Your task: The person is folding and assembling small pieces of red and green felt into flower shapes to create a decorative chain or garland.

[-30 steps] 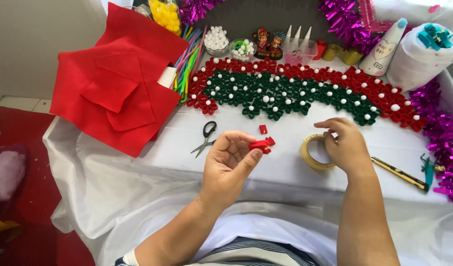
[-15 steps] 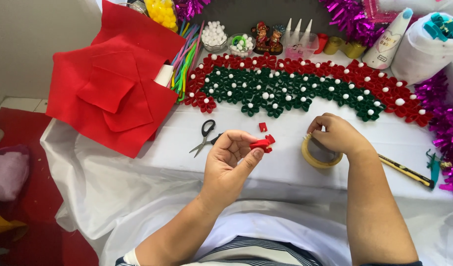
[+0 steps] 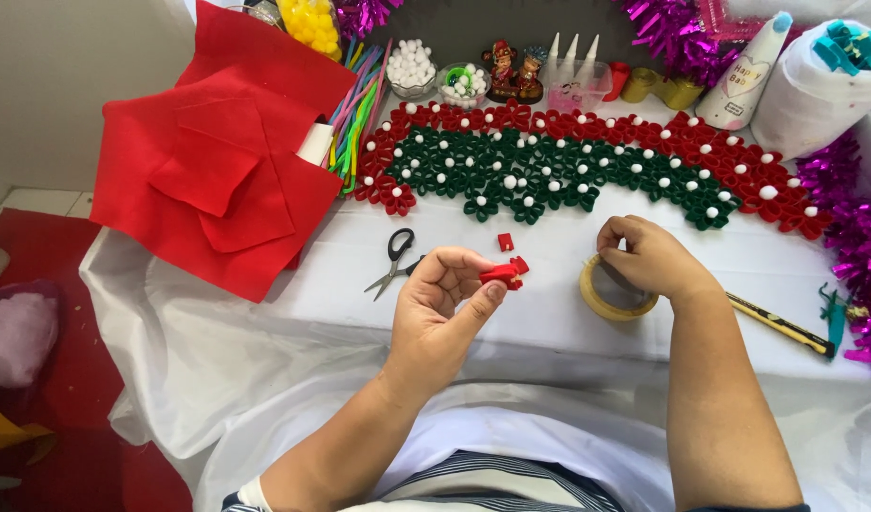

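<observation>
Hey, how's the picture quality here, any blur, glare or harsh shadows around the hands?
Head view: even, soft light, only faint shadows under the left hand and right hand; no glare on the white tablecloth; the red felt piece is sharp; edges bow slightly, wide-lens style.

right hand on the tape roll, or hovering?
Touching. The head view shows the right hand resting on the tape roll, fingers curled over its far rim, with no gap visible.
</observation>
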